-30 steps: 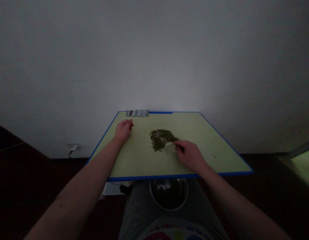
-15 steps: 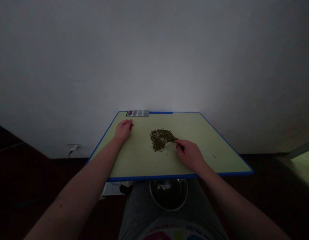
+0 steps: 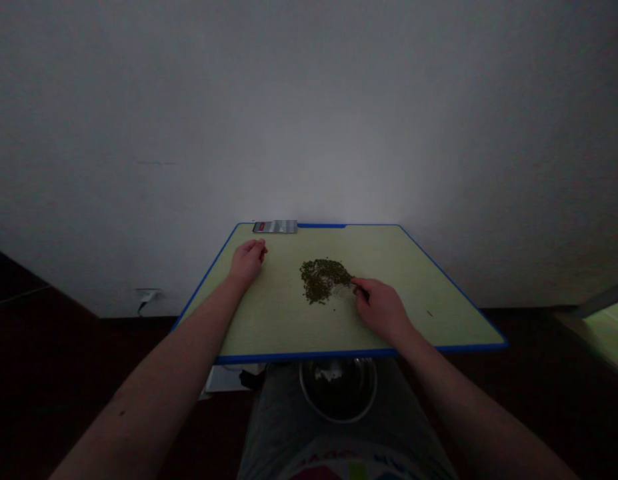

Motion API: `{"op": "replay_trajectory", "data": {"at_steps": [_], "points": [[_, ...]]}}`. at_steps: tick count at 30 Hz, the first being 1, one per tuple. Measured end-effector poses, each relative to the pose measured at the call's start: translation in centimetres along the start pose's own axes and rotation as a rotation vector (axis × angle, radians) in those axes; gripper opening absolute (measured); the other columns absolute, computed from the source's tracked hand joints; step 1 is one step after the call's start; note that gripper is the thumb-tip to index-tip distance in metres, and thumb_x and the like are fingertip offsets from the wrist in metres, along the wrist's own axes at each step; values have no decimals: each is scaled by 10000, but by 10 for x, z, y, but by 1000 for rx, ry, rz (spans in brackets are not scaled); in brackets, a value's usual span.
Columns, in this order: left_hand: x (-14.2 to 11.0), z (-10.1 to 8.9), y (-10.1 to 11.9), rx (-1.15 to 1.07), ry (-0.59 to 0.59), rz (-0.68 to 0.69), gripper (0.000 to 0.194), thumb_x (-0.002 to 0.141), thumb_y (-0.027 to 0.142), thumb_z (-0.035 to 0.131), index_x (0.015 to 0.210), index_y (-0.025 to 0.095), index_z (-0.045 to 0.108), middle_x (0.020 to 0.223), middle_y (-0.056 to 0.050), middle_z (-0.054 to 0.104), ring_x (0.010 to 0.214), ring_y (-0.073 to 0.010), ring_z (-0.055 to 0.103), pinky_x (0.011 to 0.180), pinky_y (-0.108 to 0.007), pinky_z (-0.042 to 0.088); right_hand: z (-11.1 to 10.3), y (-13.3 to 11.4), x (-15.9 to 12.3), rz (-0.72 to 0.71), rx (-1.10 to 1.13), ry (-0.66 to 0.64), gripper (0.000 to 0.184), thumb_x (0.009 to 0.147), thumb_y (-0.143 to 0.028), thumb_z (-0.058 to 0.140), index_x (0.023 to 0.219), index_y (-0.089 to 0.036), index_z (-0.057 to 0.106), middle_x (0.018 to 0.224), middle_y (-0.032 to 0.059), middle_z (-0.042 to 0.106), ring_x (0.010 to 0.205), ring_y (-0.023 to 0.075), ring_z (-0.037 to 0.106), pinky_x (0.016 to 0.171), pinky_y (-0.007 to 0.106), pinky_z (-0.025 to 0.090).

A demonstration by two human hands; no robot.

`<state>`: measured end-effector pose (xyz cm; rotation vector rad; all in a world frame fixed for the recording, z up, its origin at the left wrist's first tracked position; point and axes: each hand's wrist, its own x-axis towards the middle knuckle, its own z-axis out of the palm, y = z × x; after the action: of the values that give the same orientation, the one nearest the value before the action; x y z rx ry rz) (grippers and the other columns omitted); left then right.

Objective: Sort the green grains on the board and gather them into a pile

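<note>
A heap of small dark green grains (image 3: pixel 321 280) lies near the middle of a pale green board with a blue edge (image 3: pixel 369 247). My right hand (image 3: pixel 381 310) rests at the heap's right edge with its fingertips curled down. A faint translucent patch (image 3: pixel 341 291) shows beside those fingertips, and I cannot tell whether the hand holds it. Left of the heap, my left hand (image 3: pixel 247 261) rests on the board, loosely curled around nothing. A silvery flat packet (image 3: pixel 275 227) lies at the board's far edge.
A round metal bowl (image 3: pixel 339 390) sits below the board's near edge, over my grey-clad lap. White paper (image 3: pixel 227 379) lies beside it. A wall socket with a cable (image 3: pixel 147 297) is at the left. A few stray grains (image 3: pixel 429 313) lie on the right of the board.
My right hand has shifted slightly rightward along the heap, and the heap's right end looks a little shorter. My left hand has not visibly moved.
</note>
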<state>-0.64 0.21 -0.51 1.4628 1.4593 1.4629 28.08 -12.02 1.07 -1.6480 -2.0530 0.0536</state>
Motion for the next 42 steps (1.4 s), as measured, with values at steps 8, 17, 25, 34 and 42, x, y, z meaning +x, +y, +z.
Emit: {"op": "replay_trajectory", "data": {"at_steps": [8,17,25,34,42], "points": [[-3,0,6,40,5,-6,332,744,447,446,567,174,510,424,34,404,388,-86,352,394,-221,270,2,-1,1,0,-4,-2,330,815,-170,415,1081,-153,611,1047,85,650,938,196,592,861,315,424],[-2,0,5,28,-2,-11,336,743,449,454,571,166,510,436,33,416,390,-80,359,400,-217,281,5,-3,4,5,-38,15,347,823,-179,398,1103,-133,600,1049,92,646,941,195,586,864,309,418],[-2,0,4,5,2,-4,335,740,449,462,563,169,515,437,29,418,399,-82,372,402,-218,286,0,1,4,30,-69,12,340,823,-182,396,1088,-151,607,1011,98,656,902,206,597,824,321,428],[-2,0,0,27,9,2,323,734,449,453,576,175,517,435,30,424,387,-85,366,392,-218,282,0,11,4,38,-134,21,332,821,-197,408,1077,-144,613,1009,98,659,893,211,603,814,313,433],[2,-1,-4,30,-6,12,338,732,462,454,571,174,525,437,30,422,387,-84,367,391,-218,281,-1,15,4,66,-134,26,334,826,-208,410,1080,-134,613,1015,116,657,895,222,606,811,319,434]]}}
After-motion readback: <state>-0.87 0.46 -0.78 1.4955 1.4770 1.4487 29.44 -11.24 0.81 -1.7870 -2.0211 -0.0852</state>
